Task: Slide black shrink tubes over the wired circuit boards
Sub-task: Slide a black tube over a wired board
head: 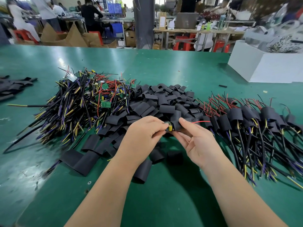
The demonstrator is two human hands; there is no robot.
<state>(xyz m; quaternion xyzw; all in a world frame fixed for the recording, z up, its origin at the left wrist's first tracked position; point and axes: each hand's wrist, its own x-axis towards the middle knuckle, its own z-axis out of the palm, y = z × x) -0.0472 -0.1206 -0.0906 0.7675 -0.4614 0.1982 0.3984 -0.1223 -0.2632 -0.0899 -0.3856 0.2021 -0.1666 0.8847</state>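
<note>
My left hand (144, 136) pinches a small green circuit board (168, 126) with a yellow capacitor at the table's middle. My right hand (195, 141) grips a black shrink tube (177, 126) that sits partly over that board; a red wire (200, 122) sticks out of the tube to the right. Behind the hands lies a heap of loose black tubes (157, 102). A pile of bare wired boards (85, 99) spreads at the left. Boards with tubes on them (255, 122) lie in a row at the right.
The green table (164, 66) holds a white box (265, 68) at the far right and a few flat black tubes (13, 87) at the far left edge. Several loose tubes (82, 159) lie near my forearms. People work at benches in the background.
</note>
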